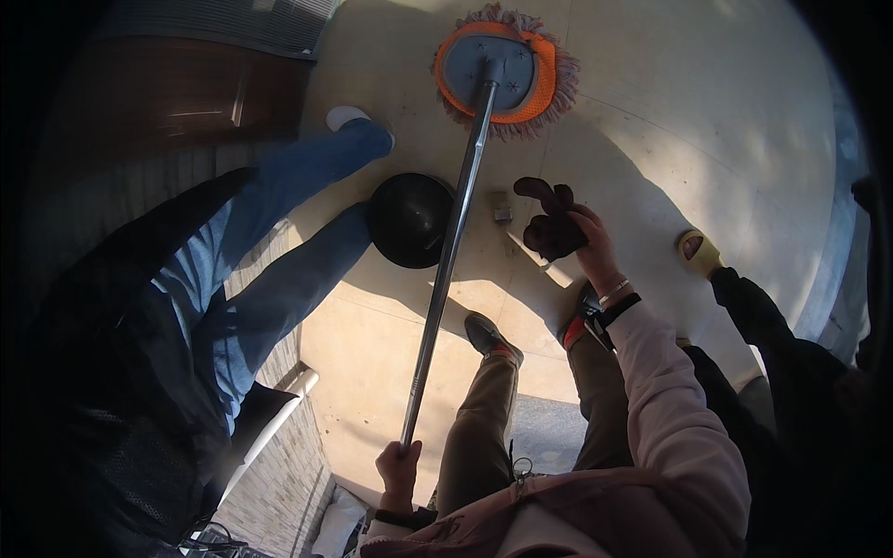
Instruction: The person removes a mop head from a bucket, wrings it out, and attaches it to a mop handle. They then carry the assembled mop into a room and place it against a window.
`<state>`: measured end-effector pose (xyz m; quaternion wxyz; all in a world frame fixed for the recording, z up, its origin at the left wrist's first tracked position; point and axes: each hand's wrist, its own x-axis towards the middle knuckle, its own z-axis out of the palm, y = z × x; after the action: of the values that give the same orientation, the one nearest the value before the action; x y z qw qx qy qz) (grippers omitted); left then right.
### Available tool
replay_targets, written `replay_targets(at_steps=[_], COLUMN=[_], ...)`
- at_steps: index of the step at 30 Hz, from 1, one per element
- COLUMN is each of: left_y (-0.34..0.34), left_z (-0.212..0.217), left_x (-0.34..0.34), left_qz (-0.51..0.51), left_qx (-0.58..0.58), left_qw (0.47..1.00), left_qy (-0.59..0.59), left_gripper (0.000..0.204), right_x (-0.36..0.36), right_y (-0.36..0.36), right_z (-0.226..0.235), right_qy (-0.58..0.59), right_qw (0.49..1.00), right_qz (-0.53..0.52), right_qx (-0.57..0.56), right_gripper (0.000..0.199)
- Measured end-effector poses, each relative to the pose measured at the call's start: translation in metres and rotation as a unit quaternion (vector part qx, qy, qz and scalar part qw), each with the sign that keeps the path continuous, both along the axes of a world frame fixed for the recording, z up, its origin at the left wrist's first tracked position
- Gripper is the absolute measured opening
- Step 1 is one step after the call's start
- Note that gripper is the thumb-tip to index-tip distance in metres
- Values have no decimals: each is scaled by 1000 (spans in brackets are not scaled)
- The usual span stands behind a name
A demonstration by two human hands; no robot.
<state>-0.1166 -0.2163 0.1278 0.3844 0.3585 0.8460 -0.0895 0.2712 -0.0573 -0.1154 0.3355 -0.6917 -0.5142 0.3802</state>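
My left hand [398, 472] is closed round the lower end of a long metal mop handle [448, 251]. At the far end of the handle is the mop head [507, 73], with a grey plate, an orange mesh rim and a grey-purple fringe. In my raised right hand [593, 244] is a bunched dark brown glove [555, 223], gripped at its lower side, with finger-like parts sticking up. The mop and the glove are apart from each other.
A round glossy black object [411, 221] is left of the handle. A small grey block [502, 206] is near the glove. At left stands a person in blue jeans [279, 307]; at right, one in dark clothes with a yellow slipper [699, 253]. A brown cabinet [195, 98] is back left.
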Motion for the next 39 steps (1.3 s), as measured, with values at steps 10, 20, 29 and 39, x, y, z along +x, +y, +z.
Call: replay_targets(at_steps=[10, 20, 29, 39], left_y=[84, 140, 214, 244], left_z=[105, 143, 26, -213], left_x=[45, 61, 30, 41], left_qz=[-44, -98, -137, -79], left_qx=[89, 58, 95, 220], left_qw=[995, 991, 979, 946], left_qy=[-31, -63, -120, -225], left_gripper=[39, 39, 40, 38], right_x=[171, 114, 132, 205], right_y=[50, 121, 161, 212], right_z=[360, 379, 282, 107], right_qy=[376, 666, 467, 237], right_qw=[908, 739, 876, 969], right_qz=[-176, -99, -98, -2], right_qx=[53, 18, -69, 66], right_gripper=[39, 28, 47, 49])
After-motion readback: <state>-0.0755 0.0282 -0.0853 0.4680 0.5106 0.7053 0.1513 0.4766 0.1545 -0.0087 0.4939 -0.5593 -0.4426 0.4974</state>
